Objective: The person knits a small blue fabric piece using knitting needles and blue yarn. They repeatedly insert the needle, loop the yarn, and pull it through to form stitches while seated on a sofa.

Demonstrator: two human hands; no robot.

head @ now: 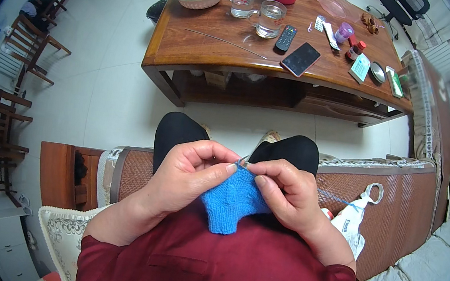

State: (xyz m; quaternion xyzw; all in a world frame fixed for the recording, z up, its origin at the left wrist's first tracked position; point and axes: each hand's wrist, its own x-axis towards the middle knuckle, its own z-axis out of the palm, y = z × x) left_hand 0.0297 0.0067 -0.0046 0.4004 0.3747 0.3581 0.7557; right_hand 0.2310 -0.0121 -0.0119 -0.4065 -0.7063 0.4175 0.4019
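Bright blue knitting [230, 201] hangs over my lap, a narrow strip of it pointing down towards me. At its top edge the tips of knitting needles [243, 161] cross; most of their length is hidden by my fingers. My left hand [194, 175] pinches the top left of the piece between thumb and forefinger. Opposite it, my right hand [287, 190] grips the right side, thumb and forefinger close to the needle tips. A strand of blue yarn [337, 197] runs from behind my right hand to a white plastic bag [349, 225] on the seat.
Ahead stands a wooden coffee table [215, 59]. On it are a thin knitting needle [226, 43], a smartphone [300, 59], a remote control [286, 38], two glass mugs [270, 19], a basket [199, 4] of red fruit and a small bottle [355, 50]. A cushion [65, 230] lies left.
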